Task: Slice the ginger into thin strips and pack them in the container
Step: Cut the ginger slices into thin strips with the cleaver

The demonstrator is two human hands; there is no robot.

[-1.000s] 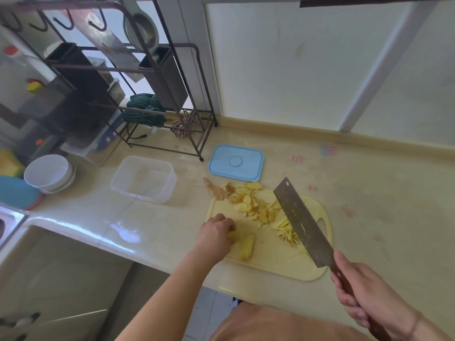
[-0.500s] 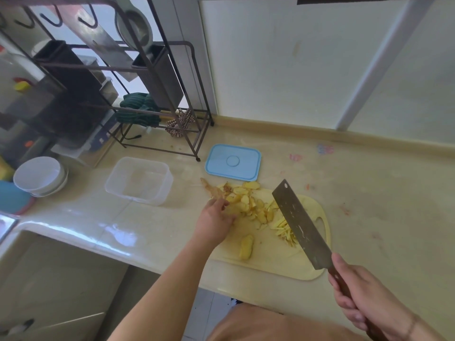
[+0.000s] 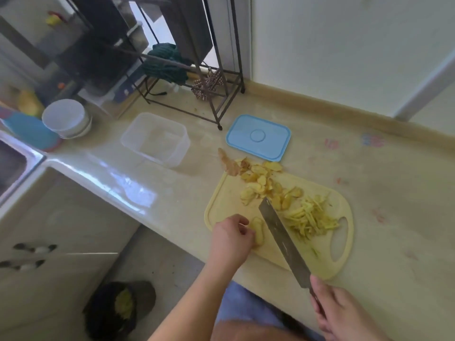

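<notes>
- Head view, nearest the person: the cleaver [image 3: 283, 244] is gripped by its handle in the right hand [image 3: 342, 313], fingers curled round it; the blade is laid slantwise over the cutting board [image 3: 221, 205], its tip near the heap of slices; whether the edge touches the board cannot be told.
- The left hand [image 3: 230, 238] is seen with fingers curled, pinching or steadying a small stack of ginger slices [image 3: 258, 231] at the board's near left; the stack is pale yellow, oblong, just left of the blade.
- To the right of the blade, a loose pile of ginger strips [image 3: 311, 217] is spread, thin and yellow, beside the board's handle slot.
- Farther back on the board, uncut ginger slices [image 3: 264, 184] are heaped, rounded and overlapping; a brownish peel scrap [image 3: 227, 161] is lying at the far left corner, partly off the board.
- Beyond the board, a blue lid [image 3: 258, 136] is laid flat; the clear container [image 3: 156, 139] is standing open to its left, apart from the board.
- Farthest: white bowls [image 3: 65, 118] are stacked at the left; a wire rack [image 3: 221, 99] is set by the wall.
</notes>
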